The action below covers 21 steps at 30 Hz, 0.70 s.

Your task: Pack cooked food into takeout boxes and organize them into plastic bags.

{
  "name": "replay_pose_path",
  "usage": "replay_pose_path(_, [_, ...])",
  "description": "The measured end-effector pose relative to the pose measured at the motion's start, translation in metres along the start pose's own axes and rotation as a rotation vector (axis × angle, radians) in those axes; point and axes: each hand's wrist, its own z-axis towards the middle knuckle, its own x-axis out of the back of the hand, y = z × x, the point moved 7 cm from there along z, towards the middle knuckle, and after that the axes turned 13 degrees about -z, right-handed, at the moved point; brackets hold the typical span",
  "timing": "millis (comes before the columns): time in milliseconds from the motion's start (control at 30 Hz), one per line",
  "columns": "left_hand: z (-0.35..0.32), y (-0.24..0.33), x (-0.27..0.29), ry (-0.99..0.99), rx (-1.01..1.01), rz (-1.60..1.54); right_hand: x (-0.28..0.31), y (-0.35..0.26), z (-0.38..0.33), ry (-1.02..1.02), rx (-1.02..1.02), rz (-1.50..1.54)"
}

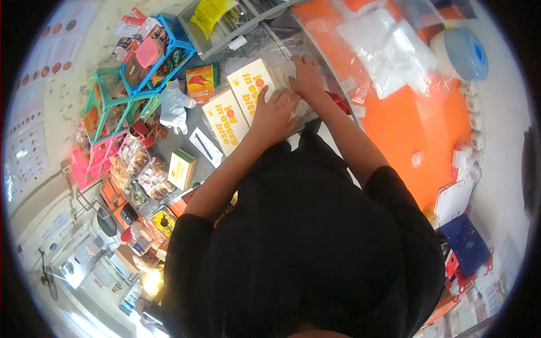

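Observation:
Two cream cardboard boxes with yellow and orange lettering lie side by side on the dark counter: a left box (223, 119) and a right box (248, 84). My left hand (275, 117) rests over the right box's near right edge, its thumb and fingers apart. Just beyond that edge, my right hand (308, 79) has its fingers bent onto a clear plastic bag (280, 72). The two hands almost touch. What lies under the left palm is hidden.
On the left stand blue (181, 40), green (107, 93) and pink baskets (84, 166). A smaller box (181, 169) and a pen on paper (207, 147) lie nearer. A grey divided tray (217, 42) sits behind. Clear bags (389, 50) cover part of the orange surface (417, 152).

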Motion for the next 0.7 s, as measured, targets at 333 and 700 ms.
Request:
replay_pose_path(333, [-0.013, -0.043, 0.015, 0.241, 0.187, -0.075, -0.063, -0.067, 0.103, -0.465, 0.156, 0.204])
replay_pose_path(700, [-0.217, -0.220, -0.024, 0.874, 1.127, -1.278, 0.058, -0.233, -0.044, -0.656, 0.895, 0.148])
